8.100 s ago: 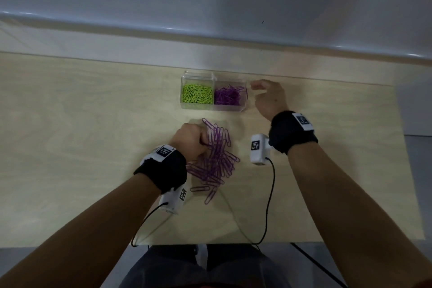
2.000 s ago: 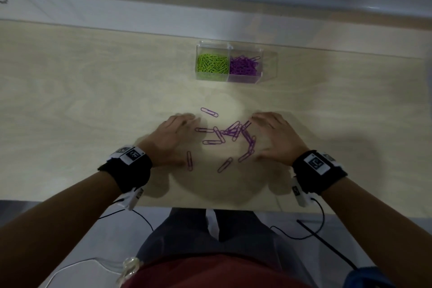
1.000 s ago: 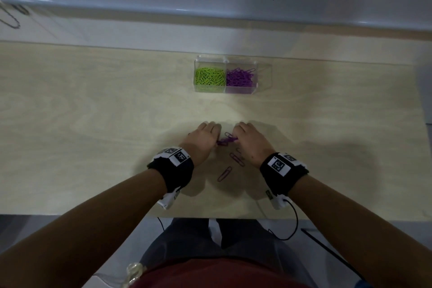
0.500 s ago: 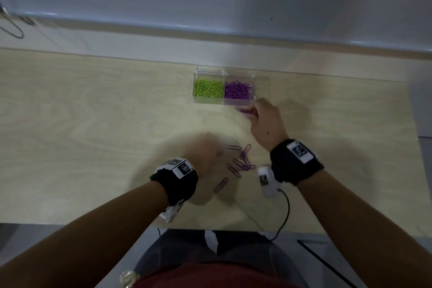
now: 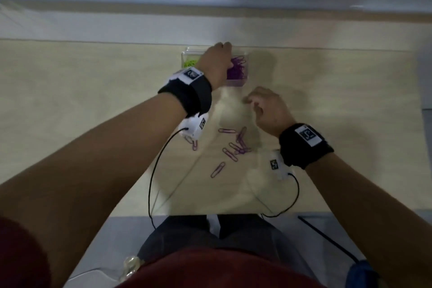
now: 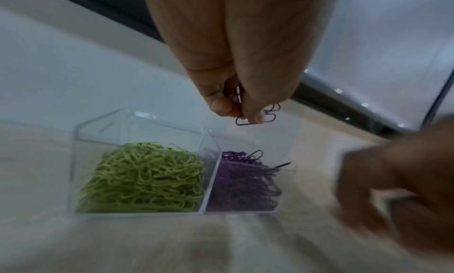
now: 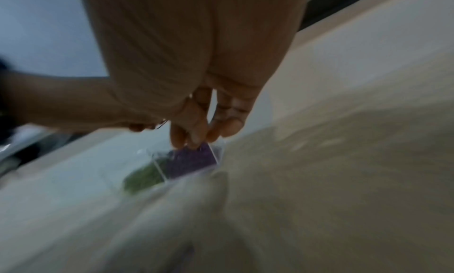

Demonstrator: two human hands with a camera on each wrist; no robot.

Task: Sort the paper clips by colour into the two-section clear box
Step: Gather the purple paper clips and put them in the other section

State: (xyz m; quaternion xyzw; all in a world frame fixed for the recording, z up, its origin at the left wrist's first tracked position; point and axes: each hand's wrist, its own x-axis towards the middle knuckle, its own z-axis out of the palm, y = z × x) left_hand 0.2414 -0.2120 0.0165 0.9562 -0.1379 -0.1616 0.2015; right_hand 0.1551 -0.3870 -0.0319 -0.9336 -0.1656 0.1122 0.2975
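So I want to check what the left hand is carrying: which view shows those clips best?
The left wrist view: the left hand pinches purple clips above the box, sharp and unobstructed. In the head view the back of the hand hides them. The right wrist view is too blurred to tell.

Left hand (image 5: 216,63) hung over the clear box (image 6: 137,121), covering most of its opening from 7 o'clock; only the purple section's (image 5: 237,66) 3 o'clock side showed open. Right hand (image 5: 268,110) sat just at 5 o'clock of the box, blocking that approach. Loose purple clips (image 5: 236,145) lay scattered at 6 o'clock between the wrists. Bare table (image 5: 81,91) ran wide at 9 o'clock and 3 o'clock
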